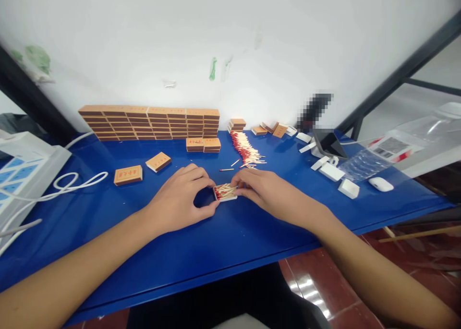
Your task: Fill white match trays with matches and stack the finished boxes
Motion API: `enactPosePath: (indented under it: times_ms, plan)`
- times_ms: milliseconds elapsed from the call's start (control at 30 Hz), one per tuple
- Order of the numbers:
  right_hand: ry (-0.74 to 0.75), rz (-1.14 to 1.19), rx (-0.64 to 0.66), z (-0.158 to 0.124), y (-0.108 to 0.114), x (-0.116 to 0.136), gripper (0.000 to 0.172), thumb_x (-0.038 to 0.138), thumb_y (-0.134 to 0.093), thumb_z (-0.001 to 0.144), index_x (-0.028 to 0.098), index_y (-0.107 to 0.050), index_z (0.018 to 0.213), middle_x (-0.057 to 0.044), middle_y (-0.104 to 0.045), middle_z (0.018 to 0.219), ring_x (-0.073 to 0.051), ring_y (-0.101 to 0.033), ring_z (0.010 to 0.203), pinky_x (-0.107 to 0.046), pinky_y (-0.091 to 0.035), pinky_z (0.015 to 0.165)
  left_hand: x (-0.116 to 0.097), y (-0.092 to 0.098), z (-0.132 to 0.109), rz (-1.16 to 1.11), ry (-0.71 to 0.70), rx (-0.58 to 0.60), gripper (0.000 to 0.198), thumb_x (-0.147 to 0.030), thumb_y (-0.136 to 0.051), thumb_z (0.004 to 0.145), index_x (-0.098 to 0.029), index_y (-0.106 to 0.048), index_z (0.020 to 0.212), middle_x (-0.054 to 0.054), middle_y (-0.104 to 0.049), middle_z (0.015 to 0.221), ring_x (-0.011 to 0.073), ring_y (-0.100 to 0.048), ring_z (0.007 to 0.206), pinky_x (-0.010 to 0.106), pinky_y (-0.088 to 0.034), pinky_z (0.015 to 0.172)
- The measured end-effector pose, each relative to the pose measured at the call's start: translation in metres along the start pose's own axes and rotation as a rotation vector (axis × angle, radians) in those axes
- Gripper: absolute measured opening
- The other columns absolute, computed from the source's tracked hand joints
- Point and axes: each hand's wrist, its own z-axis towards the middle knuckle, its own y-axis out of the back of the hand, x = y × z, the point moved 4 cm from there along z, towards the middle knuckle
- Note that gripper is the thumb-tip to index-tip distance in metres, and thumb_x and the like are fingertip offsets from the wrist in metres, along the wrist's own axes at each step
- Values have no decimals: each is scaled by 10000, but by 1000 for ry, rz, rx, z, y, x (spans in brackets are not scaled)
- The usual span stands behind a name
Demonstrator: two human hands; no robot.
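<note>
A small white matchbox tray (pixel 230 199) lies on the blue table between my hands, filled with red-tipped matches (pixel 225 191). My left hand (pixel 185 194) grips the tray's left end between thumb and fingers. At its right end, my right hand (pixel 257 189) has thumb and fingers closed over the matches; what exactly they pinch is hidden. Behind the tray lies a long heap of loose matches (pixel 245 149), red heads to the left. A single match (pixel 226 169) lies in front of the heap. Left of my left hand are two matchboxes, one nearer (pixel 128 175) and one farther (pixel 158 161).
Stacked matchboxes (pixel 149 123) form a low wall along the back, with a short stack (pixel 203 145) before it. More boxes (pixel 279 129) lie at the back right. White adapters (pixel 331 171), a phone (pixel 329 143) and a plastic bottle (pixel 389 149) occupy the right. White cables (pixel 68 187) trail at left.
</note>
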Motion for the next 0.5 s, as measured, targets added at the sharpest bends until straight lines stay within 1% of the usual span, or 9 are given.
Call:
enactPosePath:
  times_ms: [100,200,267,367,500]
  plan:
    - [37,32,-1,5,-1,2,133,172,-516,1062,213,-641,1044,-71,-728,1090,-223,-676,975,-355,-502,856,0,0,0,-1,3,3,207,-354,-710,922,-196,-737,1053,55,-701,1004,234,-605,952,431,-532,890]
    - [66,63,-1,6,0,0,96,200,-557,1055,218,-648,1030,-60,-720,1055,-213,-672,952,-343,-503,844,-1,1,-1,-1,2,5,218,-361,-711,921,-199,-736,1064,57,-703,1006,238,-608,955,435,-533,894]
    - [57,62,-8,5,1,-4,52,241,-611,1041,220,-656,1054,-58,-721,1051,-214,-676,948,-341,-507,844,-1,1,-1,2,5,2,217,-360,-712,919,-204,-736,1067,56,-704,1009,241,-612,958,435,-534,896]
    - [29,64,-27,2,2,-9,82,278,-640,1032,221,-673,1080,-59,-735,1047,-216,-686,928,-344,-517,840,-1,1,0,2,10,4,206,-356,-714,913,-217,-735,1064,53,-705,1008,243,-618,957,434,-534,898]
    - [68,62,-28,2,0,-7,96,207,-593,1037,221,-687,1050,-64,-753,1059,-223,-696,972,-360,-522,877,0,1,0,-11,8,2,208,-358,-711,914,-214,-732,1062,56,-704,1000,243,-615,943,436,-537,885]
